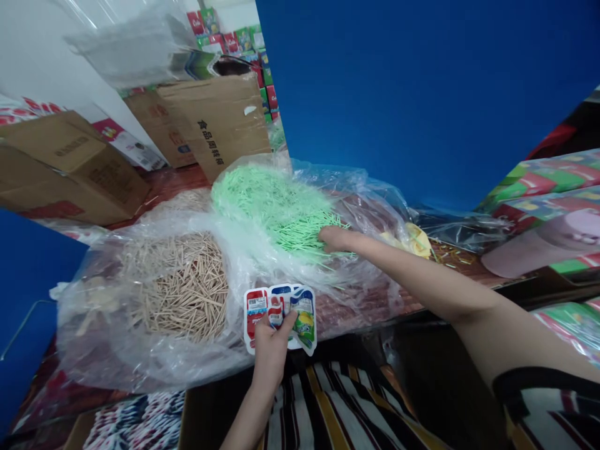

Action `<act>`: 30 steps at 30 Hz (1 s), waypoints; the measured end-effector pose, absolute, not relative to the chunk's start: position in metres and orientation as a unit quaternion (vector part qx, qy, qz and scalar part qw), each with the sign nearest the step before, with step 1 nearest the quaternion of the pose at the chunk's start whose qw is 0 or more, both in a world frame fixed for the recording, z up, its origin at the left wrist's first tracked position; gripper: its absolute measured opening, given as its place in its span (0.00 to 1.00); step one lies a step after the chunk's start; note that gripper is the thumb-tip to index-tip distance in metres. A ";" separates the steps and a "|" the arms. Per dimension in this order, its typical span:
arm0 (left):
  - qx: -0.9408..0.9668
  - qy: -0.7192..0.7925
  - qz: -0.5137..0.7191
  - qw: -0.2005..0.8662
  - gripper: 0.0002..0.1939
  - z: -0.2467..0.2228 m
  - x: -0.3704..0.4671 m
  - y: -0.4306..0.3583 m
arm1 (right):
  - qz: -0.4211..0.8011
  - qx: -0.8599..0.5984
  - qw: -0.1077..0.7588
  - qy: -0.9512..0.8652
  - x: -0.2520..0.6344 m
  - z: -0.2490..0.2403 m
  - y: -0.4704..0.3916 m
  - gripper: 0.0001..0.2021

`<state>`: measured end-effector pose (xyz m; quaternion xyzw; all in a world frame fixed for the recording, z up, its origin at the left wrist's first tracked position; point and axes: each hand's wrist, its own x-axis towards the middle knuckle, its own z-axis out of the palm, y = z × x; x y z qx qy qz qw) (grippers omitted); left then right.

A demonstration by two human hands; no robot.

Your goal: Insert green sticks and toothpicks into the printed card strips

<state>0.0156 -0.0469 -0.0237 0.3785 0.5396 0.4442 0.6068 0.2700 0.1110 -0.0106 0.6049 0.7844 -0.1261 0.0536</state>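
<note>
My left hand (272,340) grips several flat printed pieces (304,315) with red, blue and green soda-style labels and white borders, near the table's front edge. My right hand (335,239) is at the right side of a heap of thin green sticks (300,228), fingers bent down and partly hidden, so what they pinch cannot be made out. The green sticks lie on clear plastic. To the left, a second pile of beige sticks (190,287) rests in an open clear plastic bag (107,347).
Cardboard boxes (215,119) stand behind the piles, with another box (70,165) at the left. A blue panel (398,94) rises behind the table. At the right are a pinkish cylinder (544,244) and patterned packs (557,178). A box of printed pieces (138,422) sits below left.
</note>
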 end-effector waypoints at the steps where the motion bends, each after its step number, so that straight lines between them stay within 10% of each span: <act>1: 0.370 0.544 0.453 0.602 0.18 -0.022 0.016 -0.047 | -0.127 0.601 0.040 0.788 0.273 -0.012 0.110 0.09; 16: 0.350 0.540 0.473 0.602 0.17 -0.023 0.017 -0.042 | -0.185 0.606 -0.245 0.734 0.304 -0.041 0.090 0.15; 30: 0.347 0.550 0.458 0.606 0.20 -0.026 0.023 -0.037 | -0.217 0.630 -0.279 0.691 0.305 -0.050 0.081 0.14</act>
